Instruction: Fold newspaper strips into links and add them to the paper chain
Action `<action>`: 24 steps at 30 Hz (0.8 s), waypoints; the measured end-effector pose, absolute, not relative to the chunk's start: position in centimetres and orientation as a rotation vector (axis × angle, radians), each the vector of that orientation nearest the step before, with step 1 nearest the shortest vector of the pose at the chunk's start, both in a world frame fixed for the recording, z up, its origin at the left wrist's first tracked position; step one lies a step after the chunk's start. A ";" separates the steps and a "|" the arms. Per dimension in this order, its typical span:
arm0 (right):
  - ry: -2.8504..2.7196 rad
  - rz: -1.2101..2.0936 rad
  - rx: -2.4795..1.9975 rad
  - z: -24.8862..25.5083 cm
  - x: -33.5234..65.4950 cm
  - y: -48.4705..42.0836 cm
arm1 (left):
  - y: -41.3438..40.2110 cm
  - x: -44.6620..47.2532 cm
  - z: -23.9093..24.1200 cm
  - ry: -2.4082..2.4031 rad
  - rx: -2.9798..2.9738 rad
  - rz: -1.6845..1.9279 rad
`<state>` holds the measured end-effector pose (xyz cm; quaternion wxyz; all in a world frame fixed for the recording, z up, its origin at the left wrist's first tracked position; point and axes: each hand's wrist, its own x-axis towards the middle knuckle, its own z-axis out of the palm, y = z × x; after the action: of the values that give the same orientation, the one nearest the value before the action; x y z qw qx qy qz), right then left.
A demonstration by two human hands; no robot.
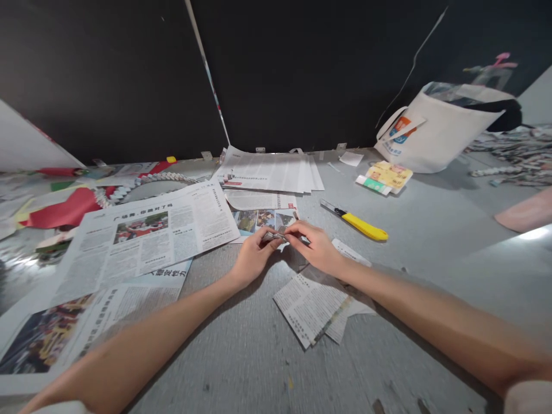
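Note:
My left hand (253, 254) and my right hand (314, 246) meet over the grey table (259, 356), both pinching a small folded strip of newspaper (276, 236) between fingertips. Cut newspaper pieces (311, 308) lie just under my right wrist. A large open newspaper sheet (142, 238) lies to the left of my left hand. A yellow utility knife (357, 223) rests on the table a little beyond my right hand.
A stack of newspaper sheets (271, 171) sits at the back. A white tote bag (435, 129) stands at the back right, with small coloured packets (386, 176) beside it. Red paper (64, 210) and a woven paper chain (146, 183) lie at the left. Shredded paper (517, 155) lies far right.

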<state>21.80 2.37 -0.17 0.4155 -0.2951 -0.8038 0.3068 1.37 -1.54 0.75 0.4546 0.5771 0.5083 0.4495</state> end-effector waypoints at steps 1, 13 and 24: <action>-2.012 0.780 -0.744 -0.2 21.8 2.4 | -1.6 1.4 0.8 1.257 1.427 1.108; -1.976 0.786 -0.803 -0.1 21.7 2.1 | -1.7 1.2 0.7 1.220 1.495 1.030; -1.858 0.928 -0.871 0.0 21.8 1.9 | -1.6 1.2 0.8 1.217 1.541 1.037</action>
<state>21.79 1.91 -0.01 0.4305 -0.3491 -0.7446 0.3719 1.21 -1.60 0.78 0.4443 0.6217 0.4909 0.4185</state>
